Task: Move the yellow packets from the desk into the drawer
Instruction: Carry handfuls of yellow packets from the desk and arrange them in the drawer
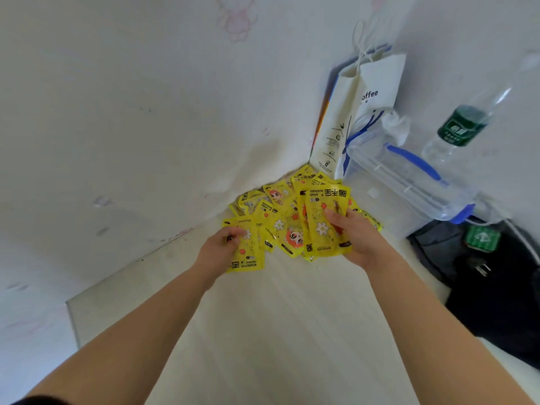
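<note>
forearms low in the head view, stretched across the pale desk (277,331) toward its far corner. left hand (225,244) curled over the top edge of a single packet (247,254), long axis pointing back toward the body. right hand (359,238) clamped on an upright packet (324,226), thumb across its face. remaining yellow packets (280,217) heaped between and just beyond both hands, equally near either. no drawer in sight.

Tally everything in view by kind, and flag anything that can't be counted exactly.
yellow packets: at least 8, overlapping, exact count unclear
white paper bag: 1
clear box with blue handles: 1
water bottle: 1
dark bag: 1
Total: 4 besides the packets, at least 12 in all
</note>
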